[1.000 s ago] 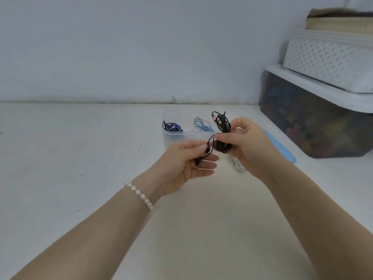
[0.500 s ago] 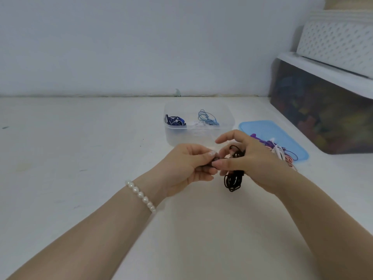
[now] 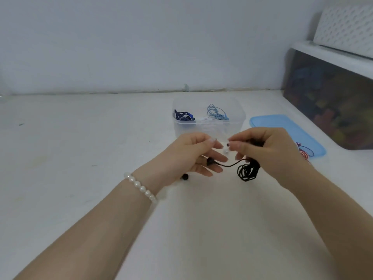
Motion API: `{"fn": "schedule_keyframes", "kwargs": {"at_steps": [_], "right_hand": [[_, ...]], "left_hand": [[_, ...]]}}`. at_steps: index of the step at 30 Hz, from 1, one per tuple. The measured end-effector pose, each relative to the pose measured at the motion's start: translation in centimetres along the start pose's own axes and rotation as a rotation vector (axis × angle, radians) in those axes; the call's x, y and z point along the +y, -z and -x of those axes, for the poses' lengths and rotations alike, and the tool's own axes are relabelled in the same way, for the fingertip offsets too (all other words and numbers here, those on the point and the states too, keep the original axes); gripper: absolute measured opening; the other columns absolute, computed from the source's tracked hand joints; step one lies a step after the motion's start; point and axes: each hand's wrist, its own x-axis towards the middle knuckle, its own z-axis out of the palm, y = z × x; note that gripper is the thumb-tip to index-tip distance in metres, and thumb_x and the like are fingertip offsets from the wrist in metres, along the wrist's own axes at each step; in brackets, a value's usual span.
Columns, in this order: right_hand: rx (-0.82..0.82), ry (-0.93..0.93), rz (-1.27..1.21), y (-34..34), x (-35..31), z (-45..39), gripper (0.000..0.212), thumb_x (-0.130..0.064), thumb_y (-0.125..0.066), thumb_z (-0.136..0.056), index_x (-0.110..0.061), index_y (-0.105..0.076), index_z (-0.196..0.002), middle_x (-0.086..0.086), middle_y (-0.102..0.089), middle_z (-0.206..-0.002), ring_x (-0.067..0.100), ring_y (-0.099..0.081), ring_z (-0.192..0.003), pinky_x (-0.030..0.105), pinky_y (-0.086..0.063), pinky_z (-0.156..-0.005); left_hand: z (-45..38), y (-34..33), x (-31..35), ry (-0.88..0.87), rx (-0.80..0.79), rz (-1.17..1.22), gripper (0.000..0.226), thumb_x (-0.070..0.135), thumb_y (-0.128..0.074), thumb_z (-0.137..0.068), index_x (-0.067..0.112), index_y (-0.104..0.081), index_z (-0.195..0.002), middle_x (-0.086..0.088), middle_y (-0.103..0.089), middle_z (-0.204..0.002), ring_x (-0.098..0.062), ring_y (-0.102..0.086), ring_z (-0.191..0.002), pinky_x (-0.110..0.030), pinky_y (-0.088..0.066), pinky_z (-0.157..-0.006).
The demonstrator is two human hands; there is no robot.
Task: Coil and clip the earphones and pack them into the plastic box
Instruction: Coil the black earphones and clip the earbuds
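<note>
My right hand (image 3: 268, 152) grips a coiled bundle of black earphones (image 3: 247, 171), which hangs below its fingers. A loose strand runs left from the coil to an earbud lying against the fingers of my left hand (image 3: 193, 156). A second black earbud (image 3: 184, 176) hangs below my left palm. Between the fingertips of both hands sits a small white piece (image 3: 226, 152), too small to identify. Behind my hands stands the clear plastic box (image 3: 240, 126), holding a dark blue coil (image 3: 184, 116) and a light blue coil (image 3: 217, 114).
A light blue lid (image 3: 282, 128) lies flat to the right of the box, with red and purple earphone cables (image 3: 304, 151) at its near end. At the far right stands a large dark storage bin (image 3: 333, 102) with a white perforated basket (image 3: 347, 27) on top.
The coil has dropped from upright in front of the box to hanging below my right hand. My hands have moved slightly apart, and a strand with an earbud now stretches between them.
</note>
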Motion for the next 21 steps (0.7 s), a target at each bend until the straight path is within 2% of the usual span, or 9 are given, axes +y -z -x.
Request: {"fn": "schedule_keyframes", "kwargs": {"at_steps": [3, 6, 8, 10, 12, 14, 16, 19, 21], "right_hand": [[0.004, -0.044, -0.223, 0.6, 0.0, -0.3, 0.005, -0.011, -0.066, -0.075, -0.010, -0.069, -0.079, -0.002, -0.067, -0.059, 0.008, -0.055, -0.049, 0.016, -0.044, -0.049], [-0.016, -0.098, -0.346, 1.2, 0.1, -0.5, 0.019, -0.021, -0.063, -0.067, -0.008, -0.068, -0.080, 0.000, -0.067, -0.062, 0.011, -0.053, -0.050, 0.017, -0.044, -0.049], [-0.039, -0.125, -0.265, 1.3, 0.2, -0.4, 0.010, -0.015, -0.064, -0.073, -0.009, -0.069, -0.079, 0.001, -0.067, -0.062, 0.011, -0.053, -0.049, 0.018, -0.044, -0.048], [-0.055, -0.149, -0.162, 1.3, 0.3, -0.4, 0.004, -0.008, -0.067, -0.076, -0.011, -0.069, -0.078, 0.002, -0.068, -0.062, 0.010, -0.054, -0.048, 0.018, -0.043, -0.047], [-0.065, -0.161, -0.060, 1.1, 0.4, -0.4, 0.007, -0.006, -0.071, -0.074, -0.011, -0.068, -0.076, 0.002, -0.068, -0.061, 0.010, -0.058, -0.049, 0.016, -0.045, -0.047], [-0.084, -0.164, 0.022, 0.7, 0.4, -0.2, 0.010, -0.007, -0.075, -0.070, -0.010, -0.066, -0.075, -0.001, -0.065, -0.056, 0.008, -0.059, -0.048, 0.013, -0.044, -0.046], [-0.098, -0.166, 0.051, 0.3, 0.5, -0.2, 0.011, -0.006, -0.076, -0.070, -0.007, -0.065, -0.074, -0.003, -0.062, -0.053, 0.006, -0.059, -0.047, 0.011, -0.043, -0.045], [-0.098, -0.147, 0.082, 0.0, 0.6, -0.2, 0.010, -0.005, -0.075, -0.070, -0.006, -0.066, -0.073, -0.006, -0.059, -0.048, 0.007, -0.059, -0.047, 0.010, -0.044, -0.047], [-0.092, -0.137, 0.105, 0.0, 0.6, -0.2, 0.010, -0.005, -0.076, -0.070, -0.007, -0.066, -0.072, -0.004, -0.060, -0.051, 0.007, -0.059, -0.048, 0.011, -0.046, -0.050]], "left_hand": [[0.2, 1.6, 0.5, -0.016, 0.030, -0.037, 0.020, 0.019, -0.044, -0.096, 0.009, -0.060, -0.092, -0.008, -0.073, -0.086, -0.020, -0.069, -0.067, -0.026, -0.055, -0.060], [0.5, 3.1, 0.8, -0.043, 0.063, -0.042, 0.012, 0.012, -0.051, -0.091, 0.008, -0.062, -0.089, -0.006, -0.073, -0.082, -0.017, -0.069, -0.066, -0.025, -0.056, -0.060], [0.6, 4.1, 0.9, -0.090, 0.143, -0.143, 0.005, 0.007, -0.059, -0.086, 0.009, -0.063, -0.084, 0.000, -0.071, -0.071, -0.011, -0.065, -0.059, -0.020, -0.053, -0.056], [0.6, 5.1, 0.8, -0.145, 0.212, -0.355, 0.007, 0.005, -0.070, -0.076, 0.010, -0.067, -0.075, 0.007, -0.063, -0.055, -0.005, -0.054, -0.050, -0.016, -0.045, -0.052], [0.8, 5.5, 0.7, -0.142, 0.176, -0.594, 0.010, 0.009, -0.079, -0.068, 0.015, -0.070, -0.068, 0.011, -0.054, -0.048, -0.004, -0.044, -0.048, -0.016, -0.038, -0.052], [1.0, 5.0, 0.4, -0.090, 0.086, -0.816, 0.015, 0.016, -0.082, -0.063, 0.025, -0.071, -0.064, 0.011, -0.060, -0.056, -0.007, -0.046, -0.052, -0.019, -0.038, -0.052], [0.9, 4.5, 0.0, -0.048, 0.029, -0.950, 0.018, 0.018, -0.083, -0.062, 0.030, -0.071, -0.067, 0.007, -0.064, -0.071, -0.017, -0.057, -0.060, -0.026, -0.045, -0.054], [0.6, 4.3, -0.2, -0.045, 0.004, -1.004, 0.018, 0.014, -0.082, -0.062, 0.025, -0.074, -0.074, 0.004, -0.063, -0.077, -0.028, -0.063, -0.074, -0.029, -0.049, -0.055], [0.6, 4.5, -0.2, -0.045, 0.011, -1.015, 0.017, 0.016, -0.082, -0.063, 0.027, -0.073, -0.071, -0.002, -0.067, -0.076, -0.026, -0.064, -0.072, -0.027, -0.047, -0.055]]}}
